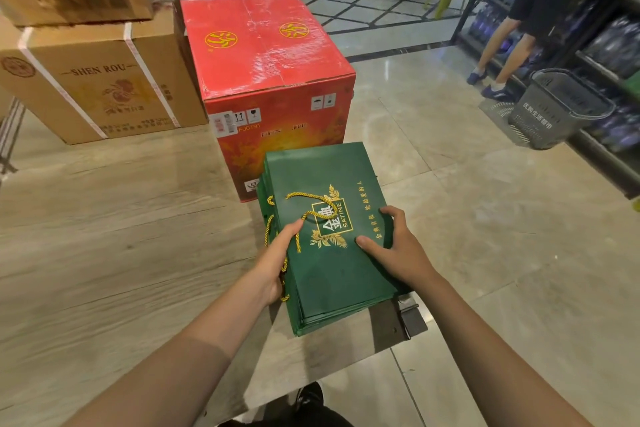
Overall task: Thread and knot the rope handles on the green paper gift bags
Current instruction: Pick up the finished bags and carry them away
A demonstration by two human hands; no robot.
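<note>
Flat, green bags (332, 267) lengthwise away, hands (277, 260) gripping

Two bare forearms without sleeves, ending in the left hand (277, 260) and right hand (394, 250), no rings or watch; black shoe (310, 395) at bottom centre.

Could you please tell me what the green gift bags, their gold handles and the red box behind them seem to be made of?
Flat green gift bags: coated paper with a soft sheen, thin stacked edges, gold print.
Twisted gold rope handle: braided cord, probably synthetic, given its shine.
Big red box: corrugated cardboard, glossy printed skin scuffed white, taped seam.
</note>
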